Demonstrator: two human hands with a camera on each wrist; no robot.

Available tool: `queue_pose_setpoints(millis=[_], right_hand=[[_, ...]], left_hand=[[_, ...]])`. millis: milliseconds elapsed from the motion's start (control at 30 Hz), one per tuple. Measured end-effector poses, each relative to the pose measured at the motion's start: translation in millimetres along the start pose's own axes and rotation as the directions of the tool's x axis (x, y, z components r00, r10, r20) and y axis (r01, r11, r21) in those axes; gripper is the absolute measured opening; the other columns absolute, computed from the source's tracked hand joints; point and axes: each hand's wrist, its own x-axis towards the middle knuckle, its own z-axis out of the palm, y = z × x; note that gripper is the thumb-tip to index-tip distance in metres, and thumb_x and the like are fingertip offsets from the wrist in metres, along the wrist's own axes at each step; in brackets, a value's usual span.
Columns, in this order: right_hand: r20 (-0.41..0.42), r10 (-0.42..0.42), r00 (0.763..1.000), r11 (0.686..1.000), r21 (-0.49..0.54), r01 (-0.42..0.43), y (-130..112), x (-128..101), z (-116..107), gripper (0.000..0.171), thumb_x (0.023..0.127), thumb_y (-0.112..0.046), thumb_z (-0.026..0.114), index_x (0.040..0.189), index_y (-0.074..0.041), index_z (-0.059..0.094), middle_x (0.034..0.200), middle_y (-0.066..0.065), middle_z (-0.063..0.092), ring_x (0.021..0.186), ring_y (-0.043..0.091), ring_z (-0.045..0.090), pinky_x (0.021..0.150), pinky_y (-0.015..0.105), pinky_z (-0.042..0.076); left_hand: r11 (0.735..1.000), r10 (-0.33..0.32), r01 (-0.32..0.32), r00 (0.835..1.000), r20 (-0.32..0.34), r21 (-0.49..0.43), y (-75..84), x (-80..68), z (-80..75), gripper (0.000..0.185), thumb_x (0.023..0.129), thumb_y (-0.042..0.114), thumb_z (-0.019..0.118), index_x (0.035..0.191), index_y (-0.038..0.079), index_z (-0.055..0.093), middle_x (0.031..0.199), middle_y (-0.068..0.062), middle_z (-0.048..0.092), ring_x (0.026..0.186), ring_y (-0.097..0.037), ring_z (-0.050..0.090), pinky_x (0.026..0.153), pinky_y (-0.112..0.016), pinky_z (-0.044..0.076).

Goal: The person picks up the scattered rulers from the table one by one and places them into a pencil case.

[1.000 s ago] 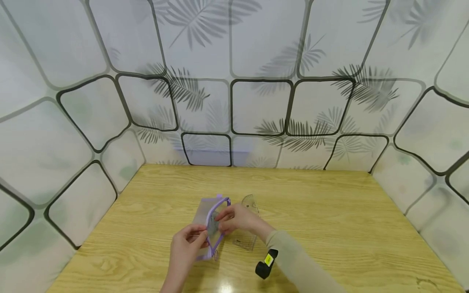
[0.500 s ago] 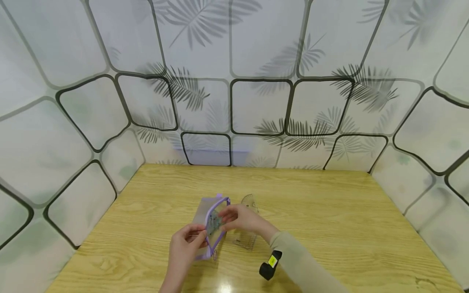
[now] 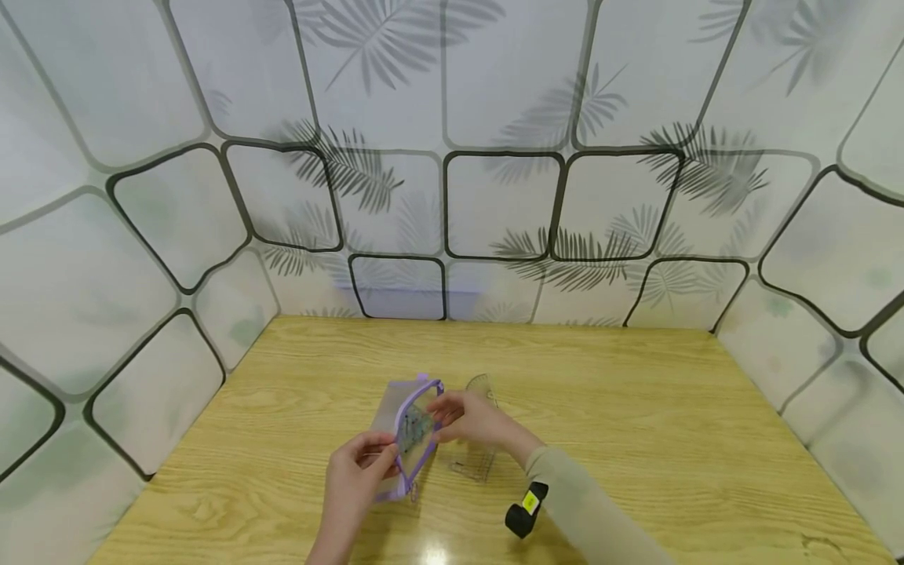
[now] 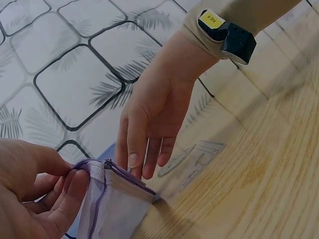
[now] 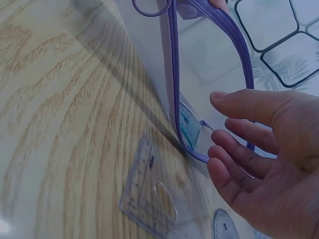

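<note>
A translucent zip pouch with purple edging (image 3: 391,408) stands on the table with its zipped mouth spread wide. My left hand (image 3: 359,475) pinches the rim of that mouth between thumb and fingers. At the opening is my right hand (image 3: 475,421), its fingers loosely bent and nothing between them. A flat bluish-green item (image 5: 189,128) shows inside the pouch; its kind is unclear. Under and beside the right hand, a clear plastic set square (image 5: 144,199) and a clear protractor (image 5: 225,226) lie on the table.
The wood-grain table (image 3: 636,424) runs back to patterned curtain-like walls (image 3: 508,204). A black wrist device with a yellow label (image 3: 526,510) sits on the right sleeve. A small ring (image 5: 152,6) hangs at the pouch's zip end.
The right hand has drawn slightly back to the right from inside the pouch mouth, and more of the bluish-green item shows. The left hand keeps its hold on the rim.
</note>
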Motion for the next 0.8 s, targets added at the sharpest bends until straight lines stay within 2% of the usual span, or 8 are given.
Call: queue_pose_setpoints(millis=[167,267,500,800], right_hand=[[-0.013,-0.011,1.000,1.000,-0.018,0.011,0,-2,-4,0.042,0.086,-0.010,0.075,0.125,-0.003,0.063,0.117,0.015,0.068,0.108,0.026,0.062,0.095,0.037,0.055],[-0.019,-0.028,0.999,0.999,-0.034,0.028,3,-2,-6,0.042,0.086,-0.009,0.075,0.125,-0.001,0.063,0.117,0.017,0.068,0.110,0.030,0.061,0.098,0.040,0.054],[-0.030,-0.048,0.998,0.997,-0.061,0.046,8,-3,-10,0.041,0.086,-0.008,0.074,0.125,0.000,0.063,0.117,0.017,0.068,0.110,0.032,0.061,0.099,0.042,0.053],[-0.048,-0.031,0.998,0.995,-0.099,0.026,13,-11,-14,0.039,0.087,-0.011,0.074,0.124,-0.005,0.064,0.115,0.010,0.068,0.109,0.026,0.061,0.095,0.041,0.055]], left_hand=[[1.000,0.002,-0.002,1.000,-0.003,-0.015,0.3,-0.2,0.7,0.022,0.089,-0.003,0.066,0.108,-0.014,0.065,0.098,-0.021,0.071,0.071,-0.005,0.067,0.066,-0.019,0.063],[1.000,0.004,-0.004,1.000,-0.002,-0.021,0.5,-0.3,1.1,0.022,0.089,-0.004,0.066,0.108,-0.015,0.064,0.097,-0.021,0.071,0.071,-0.005,0.067,0.066,-0.019,0.063],[1.000,-0.003,0.002,1.000,-0.004,-0.023,0.0,0.3,1.6,0.022,0.089,-0.004,0.066,0.108,-0.015,0.064,0.096,-0.019,0.071,0.070,-0.005,0.067,0.066,-0.019,0.063],[1.000,-0.008,0.008,1.000,-0.001,-0.026,-2.1,1.3,1.5,0.023,0.089,-0.003,0.066,0.109,-0.014,0.064,0.095,-0.016,0.071,0.071,-0.005,0.067,0.067,-0.019,0.063]])
